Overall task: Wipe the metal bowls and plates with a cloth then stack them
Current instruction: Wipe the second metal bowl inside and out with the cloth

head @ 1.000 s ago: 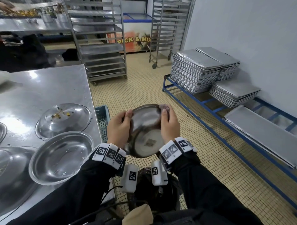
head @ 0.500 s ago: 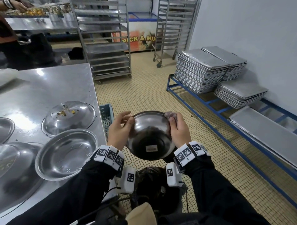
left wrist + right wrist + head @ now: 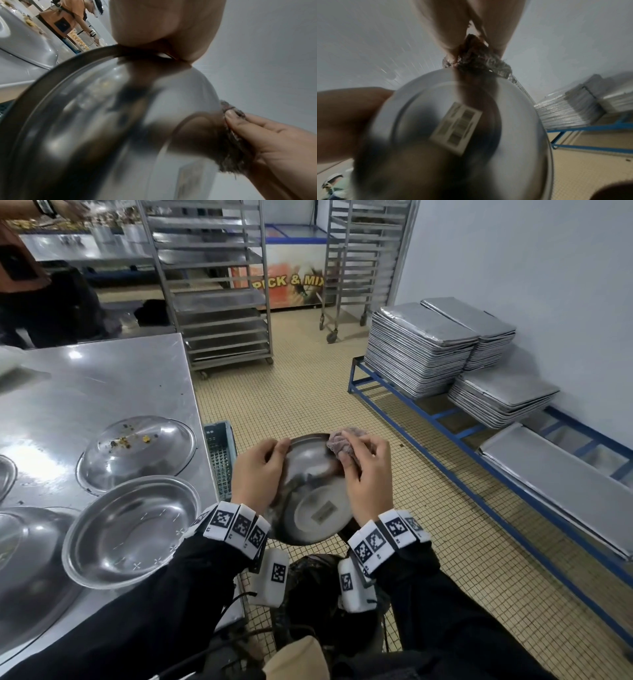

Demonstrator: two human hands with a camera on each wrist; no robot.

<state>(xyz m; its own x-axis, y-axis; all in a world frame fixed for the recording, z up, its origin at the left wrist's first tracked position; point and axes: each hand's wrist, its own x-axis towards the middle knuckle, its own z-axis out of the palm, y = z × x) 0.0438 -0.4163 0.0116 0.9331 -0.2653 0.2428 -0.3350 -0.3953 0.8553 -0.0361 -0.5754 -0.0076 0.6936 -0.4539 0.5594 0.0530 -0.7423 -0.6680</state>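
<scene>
A metal bowl [image 3: 310,501] is held over the floor, its underside with a barcode sticker [image 3: 456,128] turned toward me. My left hand [image 3: 262,474] grips the bowl's left rim [image 3: 77,65]. My right hand [image 3: 364,470] pinches a crumpled grey-pink cloth [image 3: 342,445] and presses it on the bowl's upper right side; the same cloth [image 3: 235,142] shows against the bowl's outer wall [image 3: 137,121] in the left wrist view. The inside of the bowl is hidden.
A steel table [image 3: 102,378] at left carries an upright metal plate [image 3: 133,529], an upturned plate with food crumbs [image 3: 137,450] and more dishes at the left edge. A blue crate [image 3: 221,460] sits beside the table. Stacked trays [image 3: 418,347] rest on a blue rack [image 3: 445,419] at right.
The bowl has tipped and turned in my hands. My right hand has shifted up to the upper right rim, and more of the cloth shows.
</scene>
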